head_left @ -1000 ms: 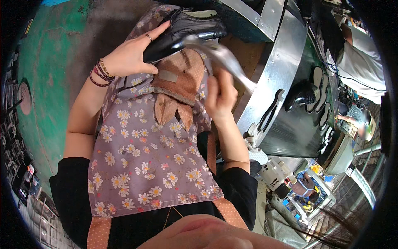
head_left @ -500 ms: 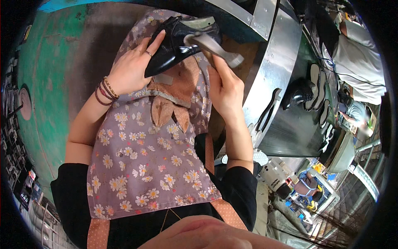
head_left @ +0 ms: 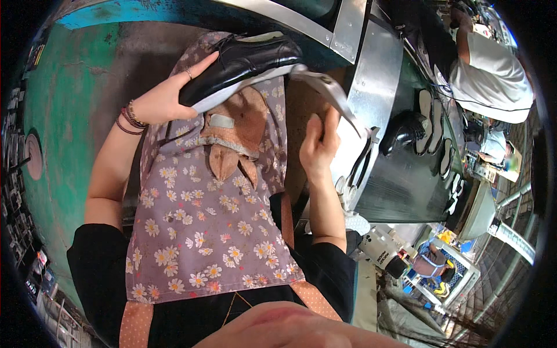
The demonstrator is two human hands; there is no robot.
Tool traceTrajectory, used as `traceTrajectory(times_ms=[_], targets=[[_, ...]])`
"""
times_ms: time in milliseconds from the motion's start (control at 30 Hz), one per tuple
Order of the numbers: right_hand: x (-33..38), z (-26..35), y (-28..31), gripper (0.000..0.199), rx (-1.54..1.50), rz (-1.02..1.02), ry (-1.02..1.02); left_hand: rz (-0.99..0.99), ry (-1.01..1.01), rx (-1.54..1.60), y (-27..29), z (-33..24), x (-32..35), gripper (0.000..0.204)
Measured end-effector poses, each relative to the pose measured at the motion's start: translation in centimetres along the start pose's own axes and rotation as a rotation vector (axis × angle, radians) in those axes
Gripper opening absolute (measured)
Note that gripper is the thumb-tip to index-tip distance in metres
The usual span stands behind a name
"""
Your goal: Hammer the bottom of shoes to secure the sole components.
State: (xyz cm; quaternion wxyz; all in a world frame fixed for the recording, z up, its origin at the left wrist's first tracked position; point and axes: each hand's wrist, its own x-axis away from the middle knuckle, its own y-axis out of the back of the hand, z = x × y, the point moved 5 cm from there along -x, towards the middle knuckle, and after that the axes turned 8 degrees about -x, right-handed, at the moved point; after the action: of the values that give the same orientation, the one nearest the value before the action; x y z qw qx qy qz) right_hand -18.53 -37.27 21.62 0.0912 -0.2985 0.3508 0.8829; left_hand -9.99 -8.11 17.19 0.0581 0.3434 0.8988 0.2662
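Observation:
My left hand (head_left: pixel 165 97) is closed round the toe end of a black leather lace-up shoe (head_left: pixel 246 61), with its fingers along the upper. The shoe lies on its side above my lap, its heel end pointing right. A light grey band (head_left: pixel 249 81) runs along its bottom edge. From the heel end a curved grey strip (head_left: pixel 331 88) reaches out to the right, and whether it is joined there I cannot tell. The fingers of my right hand (head_left: pixel 319 148) are bent against this strip, the thumb raised apart; part of the grip is hidden.
A flowered apron (head_left: pixel 203 232) with a brown cloth patch covers my lap. To the right, a metal-edged dark belt (head_left: pixel 389 191) carries a black shoe (head_left: pixel 401 133), pale soles (head_left: pixel 425 116) and dark strips (head_left: pixel 362 162). A person in a white shirt (head_left: pixel 493 81) stands beyond it.
My right hand has moved down and right with the grey strip, away from the shoe's side. My left hand has turned the shoe, so its grey bottom band now shows.

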Motion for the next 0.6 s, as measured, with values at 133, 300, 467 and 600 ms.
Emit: traceTrajectory(times_ms=[133, 300, 467, 600], targets=[[0.9, -1.1, 1.3, 0.038, -0.265, -0.12, -0.25, 0.096, -0.057, 0.468, 1.8, 0.0, -0.1, 0.076], [-0.8, -0.9, 0.0, 0.038, -0.189, -0.029, -0.121, -0.058, -0.004, -0.187, -0.8, 1.4, -0.6, 0.082], [-3.8, 3.6, 1.2, 0.058, -0.358, -0.12, -0.073, -0.218, 0.14, -0.159, -2.7, 1.4, 0.2, 0.078], [-4.5, 2.5, -1.5, 0.049, -0.286, -0.054, -0.011, -0.37, -0.014, -0.305, -3.6, 1.6, 1.0, 0.08]])
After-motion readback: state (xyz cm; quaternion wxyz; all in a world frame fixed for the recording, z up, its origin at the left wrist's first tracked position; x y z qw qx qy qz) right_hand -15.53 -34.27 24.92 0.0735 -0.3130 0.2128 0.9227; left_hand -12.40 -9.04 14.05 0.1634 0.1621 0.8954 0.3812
